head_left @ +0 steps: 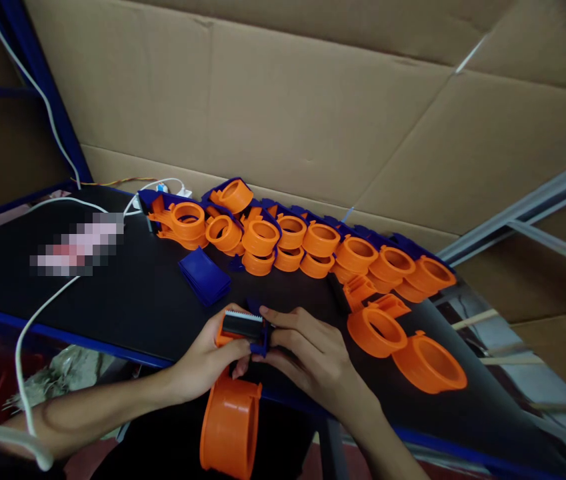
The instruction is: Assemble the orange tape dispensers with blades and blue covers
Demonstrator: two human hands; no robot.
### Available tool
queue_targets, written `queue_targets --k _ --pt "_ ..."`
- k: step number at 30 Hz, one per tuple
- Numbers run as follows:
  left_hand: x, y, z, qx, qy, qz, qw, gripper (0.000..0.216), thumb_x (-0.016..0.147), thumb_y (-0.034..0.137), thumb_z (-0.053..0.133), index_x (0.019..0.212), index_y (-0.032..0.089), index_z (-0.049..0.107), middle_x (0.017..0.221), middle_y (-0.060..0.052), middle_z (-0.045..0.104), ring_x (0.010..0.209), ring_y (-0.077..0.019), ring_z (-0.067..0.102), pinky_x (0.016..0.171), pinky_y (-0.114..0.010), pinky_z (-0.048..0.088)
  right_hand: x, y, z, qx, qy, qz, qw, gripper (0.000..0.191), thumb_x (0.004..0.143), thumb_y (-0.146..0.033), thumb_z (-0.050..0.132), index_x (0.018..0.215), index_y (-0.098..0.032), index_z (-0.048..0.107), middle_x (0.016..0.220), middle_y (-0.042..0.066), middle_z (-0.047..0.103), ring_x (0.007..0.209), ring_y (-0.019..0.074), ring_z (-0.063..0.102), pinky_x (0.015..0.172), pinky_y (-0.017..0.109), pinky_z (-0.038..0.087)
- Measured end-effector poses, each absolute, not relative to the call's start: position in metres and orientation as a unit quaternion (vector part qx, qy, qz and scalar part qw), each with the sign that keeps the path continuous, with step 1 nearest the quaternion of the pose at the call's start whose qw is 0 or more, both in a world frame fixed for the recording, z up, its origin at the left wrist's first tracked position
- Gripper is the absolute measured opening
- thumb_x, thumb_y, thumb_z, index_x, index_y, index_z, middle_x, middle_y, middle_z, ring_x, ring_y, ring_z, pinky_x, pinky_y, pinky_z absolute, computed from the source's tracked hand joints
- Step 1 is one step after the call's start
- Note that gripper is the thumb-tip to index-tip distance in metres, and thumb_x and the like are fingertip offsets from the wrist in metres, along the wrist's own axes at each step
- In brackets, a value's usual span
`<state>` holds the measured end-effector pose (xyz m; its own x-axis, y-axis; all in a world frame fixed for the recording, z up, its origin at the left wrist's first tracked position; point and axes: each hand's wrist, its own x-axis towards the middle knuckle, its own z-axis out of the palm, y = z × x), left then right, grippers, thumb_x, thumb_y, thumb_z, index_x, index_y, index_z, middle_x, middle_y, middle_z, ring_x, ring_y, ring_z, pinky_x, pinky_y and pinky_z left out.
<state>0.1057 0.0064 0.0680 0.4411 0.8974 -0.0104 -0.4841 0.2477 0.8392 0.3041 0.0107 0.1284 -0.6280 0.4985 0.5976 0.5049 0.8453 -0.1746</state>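
Note:
An orange packing tape dispenser [230, 427] hangs ring-down over the table's front edge, with its white serrated blade and black roller facing up. My left hand [213, 357] is wrapped round its head, thumb across the front below the roller. On the other side, my right hand [313, 347] has its fingers closed against the head, where a dark blue part [260, 343] shows; how much of that part it grips is hidden. Just beyond my hands lies a stack of flat blue plates [205, 275] on the black tabletop.
Orange-and-blue tape dispensers [323, 240] stand in a stacked row along the cardboard wall [283, 100]. Several orange dispensers without visible blue plates [430, 363] lie at the right. A white cable [25, 340] runs across the left side, near a blurred-out patch.

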Motion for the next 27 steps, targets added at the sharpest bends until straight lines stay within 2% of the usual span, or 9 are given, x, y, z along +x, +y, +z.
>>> queue_targets --k 3,7,10,12,14,16,19,22,27 --pt "0.105 0.005 0.068 0.430 0.257 0.456 0.735 0.028 0.083 0.029 0.073 0.101 0.020 0.054 0.059 0.005 0.059 0.049 -0.0098 0.052 0.053 -0.022 0.041 0.304 0.003 0.138 -0.293 -0.912 -0.036 0.284 0.004 0.093 -0.025 0.067 0.091 -0.022 0.065 0.120 0.010 0.073 0.090 0.0210 0.073 0.084 0.038 0.060" --pt "0.107 0.002 0.069 0.447 0.273 0.468 0.712 0.028 0.085 0.033 0.072 0.102 0.020 0.054 0.061 0.005 0.058 0.051 -0.0094 0.051 0.055 -0.022 0.042 0.305 -0.001 0.142 -0.303 -0.918 -0.056 0.252 0.004 0.095 -0.024 0.063 0.092 -0.022 0.065 0.122 0.010 0.073 0.094 0.0221 0.073 0.088 0.040 0.060" --pt "0.108 0.000 0.072 0.455 0.271 0.470 0.707 0.024 0.088 0.032 0.070 0.101 0.021 0.054 0.063 0.004 0.059 0.052 -0.0091 0.052 0.055 -0.022 0.042 0.306 0.000 0.140 -0.300 -0.919 -0.057 0.251 0.005 0.095 -0.024 0.063 0.090 -0.022 0.064 0.121 0.010 0.073 0.094 0.0222 0.072 0.086 0.040 0.060" --pt "0.106 0.000 0.077 0.442 0.246 0.471 0.722 0.024 0.086 0.025 0.072 0.103 0.021 0.056 0.073 0.002 0.064 0.061 -0.0108 0.059 0.063 -0.024 0.048 0.306 0.003 0.136 -0.292 -0.915 -0.050 0.273 0.005 0.094 -0.024 0.065 0.090 -0.022 0.062 0.121 0.010 0.073 0.090 0.0209 0.072 0.082 0.039 0.060" --pt "0.103 0.001 0.084 0.402 0.183 0.465 0.768 0.032 0.082 0.020 0.074 0.111 0.021 0.059 0.092 -0.004 0.070 0.081 -0.0176 0.067 0.079 -0.032 0.053 0.308 0.006 0.133 -0.291 -0.906 -0.029 0.306 0.008 0.091 -0.022 0.069 0.089 -0.022 0.061 0.122 0.009 0.072 0.090 0.0205 0.071 0.080 0.037 0.059" --pt "0.100 0.003 0.091 0.344 0.107 0.441 0.822 0.042 0.081 0.022 0.072 0.121 0.020 0.061 0.115 -0.011 0.069 0.104 -0.0276 0.066 0.092 -0.047 0.053 0.311 0.010 0.132 -0.300 -0.894 0.002 0.332 0.013 0.088 -0.021 0.073 0.090 -0.022 0.061 0.123 0.009 0.072 0.098 0.0222 0.070 0.080 0.037 0.059" --pt "0.098 0.005 0.099 0.308 0.060 0.407 0.858 0.044 0.086 0.028 0.066 0.129 0.016 0.062 0.129 -0.018 0.065 0.115 -0.0343 0.062 0.099 -0.060 0.047 0.318 0.011 0.136 -0.320 -0.884 0.040 0.338 0.016 0.085 -0.023 0.076 0.095 -0.024 0.064 0.129 0.009 0.069 0.112 0.0257 0.065 0.085 0.040 0.058" --pt "0.096 0.006 0.099 0.322 0.097 0.418 0.844 0.044 0.084 0.033 0.072 0.123 0.013 0.068 0.120 -0.018 0.070 0.104 -0.0336 0.068 0.099 -0.057 0.048 0.326 0.000 0.147 -0.353 -0.868 0.054 0.345 0.018 0.087 -0.026 0.074 0.104 -0.026 0.068 0.132 0.009 0.066 0.111 0.0266 0.066 0.090 0.043 0.056" --pt "0.096 0.007 0.094 0.338 0.252 0.484 0.767 0.054 0.074 0.022 0.083 0.126 0.021 0.067 0.105 -0.009 0.073 0.099 -0.0257 0.069 0.091 -0.040 0.052 0.314 -0.035 0.159 -0.385 -0.852 0.113 0.336 0.016 0.093 -0.036 0.066 0.106 -0.028 0.069 0.099 0.006 0.075 0.090 0.0228 0.070 0.075 0.036 0.059"
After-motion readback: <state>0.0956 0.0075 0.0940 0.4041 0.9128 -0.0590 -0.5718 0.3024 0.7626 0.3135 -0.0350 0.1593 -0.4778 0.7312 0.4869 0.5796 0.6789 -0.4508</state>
